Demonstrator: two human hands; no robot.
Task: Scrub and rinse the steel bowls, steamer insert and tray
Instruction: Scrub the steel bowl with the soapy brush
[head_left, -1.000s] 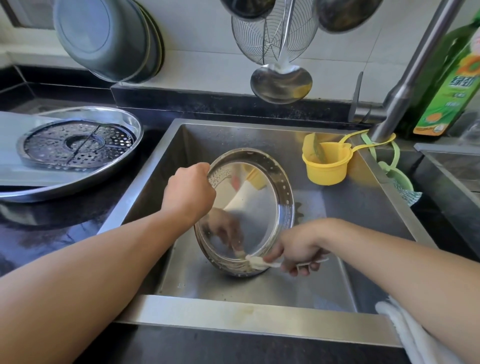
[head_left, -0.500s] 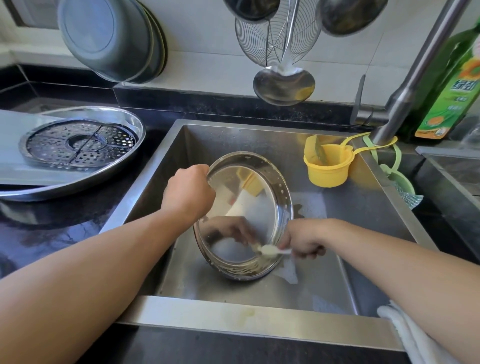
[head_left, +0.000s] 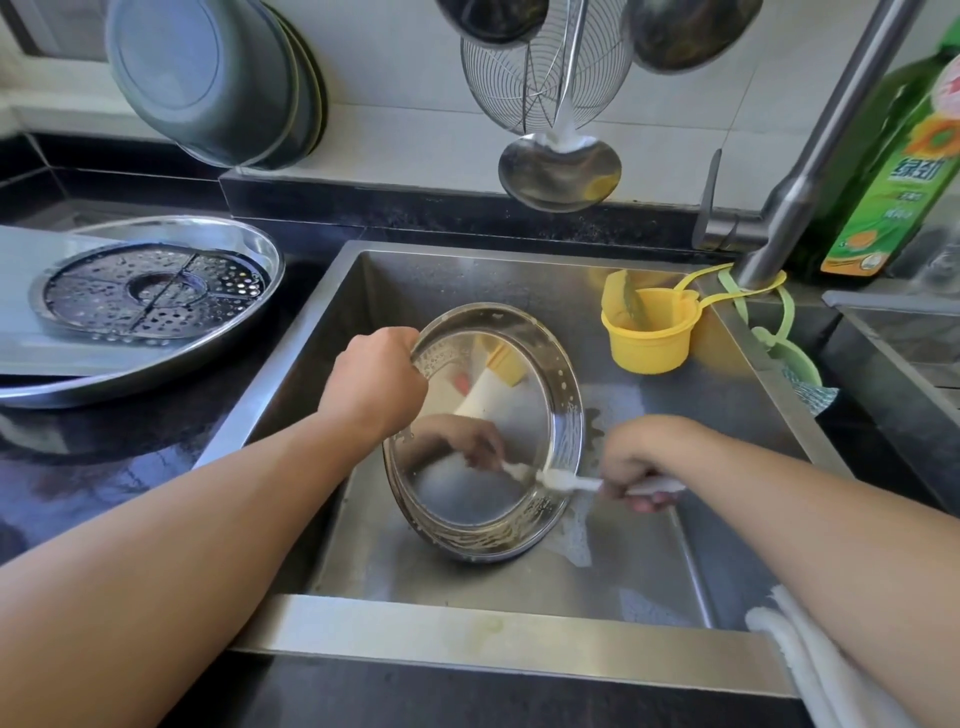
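Observation:
A round steel tray (head_left: 519, 415) with a perforated rim stands tilted on its edge in the sink (head_left: 727, 545). My left hand (head_left: 374, 384) grips its upper left rim. My right hand (head_left: 631, 460) holds a white brush (head_left: 563, 480) by the handle, and the bristle end touches the tray's lower right rim, where there is foam. On the counter at the left, a perforated steamer insert (head_left: 150, 293) lies inside a wide steel tray (head_left: 249, 249). Steel bowls (head_left: 208, 78) hang stacked on the wall at the upper left.
A yellow plastic cup (head_left: 649, 332) hangs inside the sink from the tap (head_left: 810, 156). A green detergent bottle (head_left: 898, 171) stands behind the tap. A ladle (head_left: 558, 171) and wire skimmer (head_left: 530, 78) hang above. A white cloth (head_left: 800, 654) lies at the sink's front right corner.
My right hand has moved the brush from the tray's lower edge up and to the right, onto the lower right rim. My left hand keeps its grip on the tray.

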